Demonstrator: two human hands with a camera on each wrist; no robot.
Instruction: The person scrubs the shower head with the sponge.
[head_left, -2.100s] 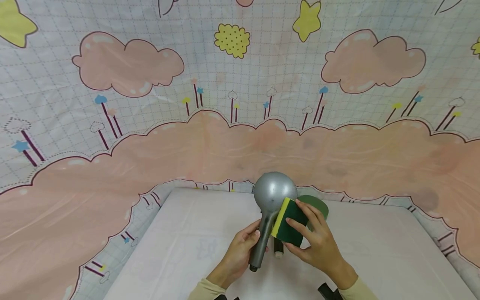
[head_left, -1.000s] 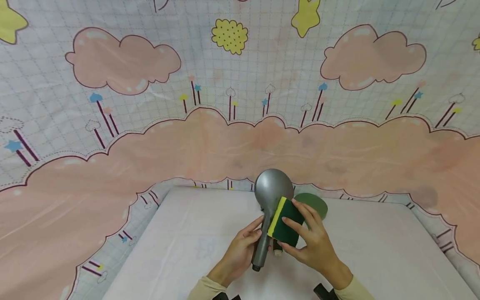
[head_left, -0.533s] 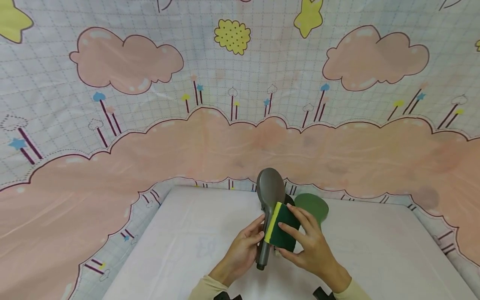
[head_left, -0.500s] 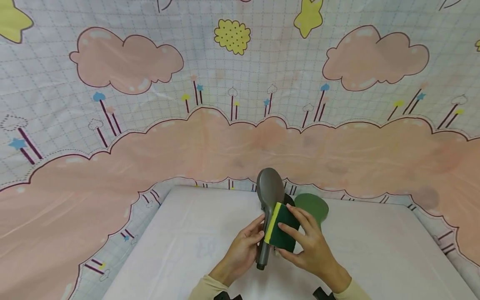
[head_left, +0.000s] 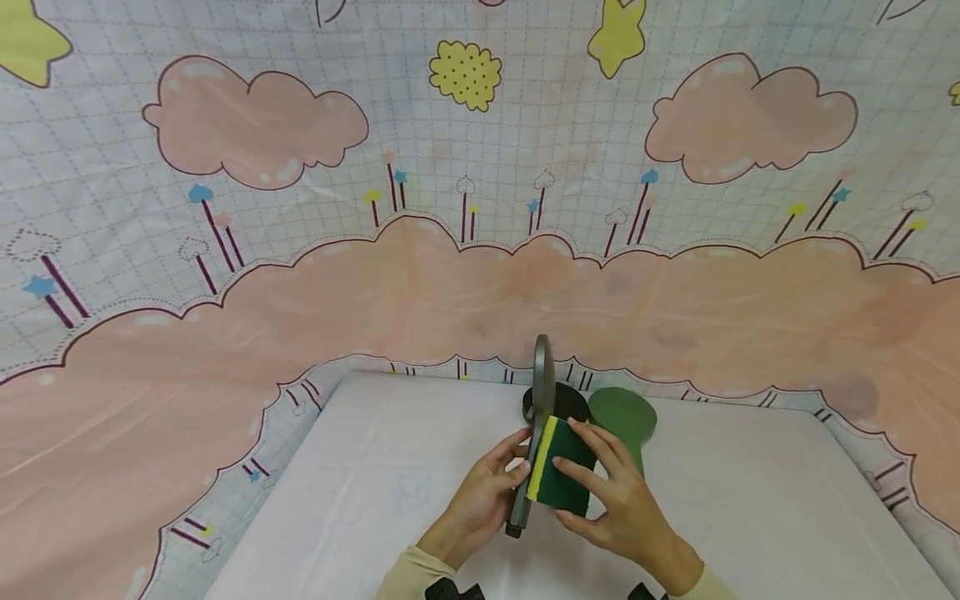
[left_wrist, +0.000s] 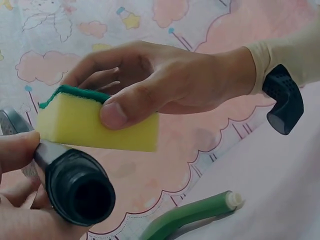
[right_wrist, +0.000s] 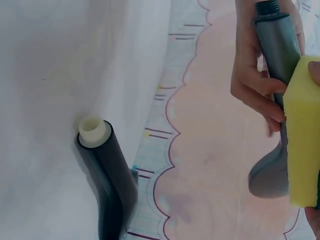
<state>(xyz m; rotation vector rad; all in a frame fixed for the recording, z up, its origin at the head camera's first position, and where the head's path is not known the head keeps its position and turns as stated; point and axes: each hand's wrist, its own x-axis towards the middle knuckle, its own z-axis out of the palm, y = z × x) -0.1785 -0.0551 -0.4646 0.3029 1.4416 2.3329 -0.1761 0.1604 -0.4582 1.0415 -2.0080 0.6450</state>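
A grey shower head point(head_left: 543, 375) stands edge-on to the head view, tilted above the table. My left hand point(head_left: 480, 504) grips its handle, the thumb lying along one side. Threaded and hollow, the handle's lower end point(left_wrist: 80, 187) faces the left wrist camera. Opposite, my right hand point(head_left: 626, 508) pinches a sponge point(head_left: 567, 468) between thumb and fingers. The sponge's yellow side point(right_wrist: 302, 145) meets the handle, while its dark green scouring side is under the spread fingers. In the left wrist view the right thumb presses on the yellow foam.
Behind the hands on the white table point(head_left: 337, 467) lie a black shower head point(head_left: 573, 402) and a green shower head point(head_left: 622, 412). Their handles are partly hidden by the sponge and right hand. A patterned cloth point(head_left: 375, 308) hangs behind the table.
The grey shower head has turned about its handle, from its rounded back facing the camera to edge-on. Sponge and right hand have shifted left and slightly down along with it.
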